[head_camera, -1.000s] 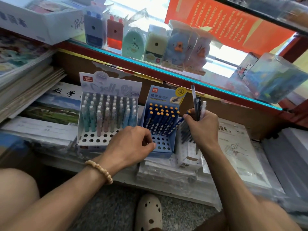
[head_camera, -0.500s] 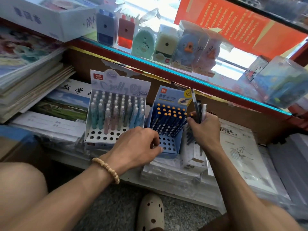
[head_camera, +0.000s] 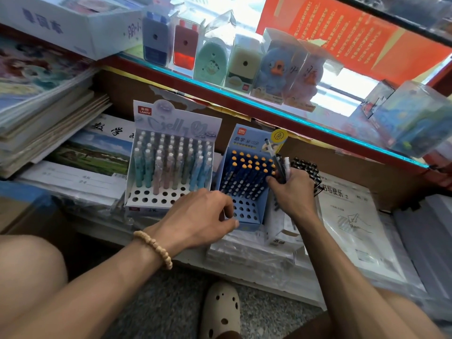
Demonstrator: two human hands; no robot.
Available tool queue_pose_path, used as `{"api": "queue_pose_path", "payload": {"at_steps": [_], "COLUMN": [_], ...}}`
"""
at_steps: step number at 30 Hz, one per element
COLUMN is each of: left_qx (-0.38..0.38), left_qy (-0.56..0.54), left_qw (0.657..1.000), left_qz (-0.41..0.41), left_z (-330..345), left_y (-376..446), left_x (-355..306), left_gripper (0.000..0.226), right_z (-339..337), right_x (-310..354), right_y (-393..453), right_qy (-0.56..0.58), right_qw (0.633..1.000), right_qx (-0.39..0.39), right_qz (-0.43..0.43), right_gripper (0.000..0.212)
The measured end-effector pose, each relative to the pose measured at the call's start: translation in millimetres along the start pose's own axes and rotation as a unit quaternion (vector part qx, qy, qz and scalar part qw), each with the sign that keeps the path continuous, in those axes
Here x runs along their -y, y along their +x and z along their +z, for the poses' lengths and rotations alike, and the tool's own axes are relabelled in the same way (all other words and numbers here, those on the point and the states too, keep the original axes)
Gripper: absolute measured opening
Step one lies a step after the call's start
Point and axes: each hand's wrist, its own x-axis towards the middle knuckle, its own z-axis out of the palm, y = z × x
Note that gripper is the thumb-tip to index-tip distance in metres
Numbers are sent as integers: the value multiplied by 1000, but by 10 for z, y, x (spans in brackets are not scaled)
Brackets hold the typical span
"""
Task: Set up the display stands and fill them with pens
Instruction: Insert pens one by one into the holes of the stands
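— Pens with dark blue barrels and orange caps [head_camera: 247, 167] filled the back rows of the blue cardboard display stand [head_camera: 247, 222]; where was there room?

— Its front rows of holes stood bare, near the low shelf's front edge. A white stand of pastel pens [head_camera: 171, 165] stood just beside it on the left.

— And the hands?

— The left hand [head_camera: 203, 216] curled round the blue stand's front corner. The right hand [head_camera: 291, 192] gripped a bundle of dark pens [head_camera: 281, 165] at the stand's right wall, lower than half a second earlier.
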Motion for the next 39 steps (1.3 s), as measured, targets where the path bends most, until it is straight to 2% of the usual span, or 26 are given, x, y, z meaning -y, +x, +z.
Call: {"api": "queue_pose_path", "payload": {"at_steps": [6,9,12,14,16,18,20,23,26,29,30,33,39], "left_qx": [17,34,10,-52,-120,-160,-177,-169,-108,-93,-100,-117,-168], "left_qy": [-2,-11,-122,-246,-350,-403,-414,-425,-363,-363,-383,-473,-603], "left_qw": [1000,999,992,968,928,900,892,888,925,927,918,873,778], "left_qz": [2,-1,-3,-14,-28,-35,-40,-46,-8,15,14,-15,-56], "left_z": [44,32,-84,-205,-303,-333,-317,-322,-369,-384,-385,-368,-385], "left_y": [-28,-54,-9,64,136,170,177,158,149,155,160,177,262], "left_x": [2,31,-13,-94,-179,-245,-275,-242,-236,-310,-327,-362,-466], "left_gripper": [19,17,15,17,25,24,12,4,10,12,12,12,11], "right_z": [-15,-80,-211,-290,-364,-421,-463,-524,-624,-720,-739,-793,-964], "right_x": [-32,36,130,176,214,227,218,195,187,195,194,142,-52], "right_y": [-70,-165,-269,-338,-401,-447,-475,-474,-442,-435,-438,-414,-355], "right_qy": [7,17,-21,-68,-98,-107,-102,-32,17,82,119,213,301], "right_qw": [1000,999,992,981,969,959,954,955,958,950,943,925,908], "right_qx": [-9,-25,-20,-3,25,61,99,171,181,227,248,283,289], "right_qz": [-5,-40,-126,-182,-224,-254,-263,-238,-223,-197,-187,-139,-42], "right_gripper": [18,15,19,22,23,21,23,22,29,23,23,46,32]}}
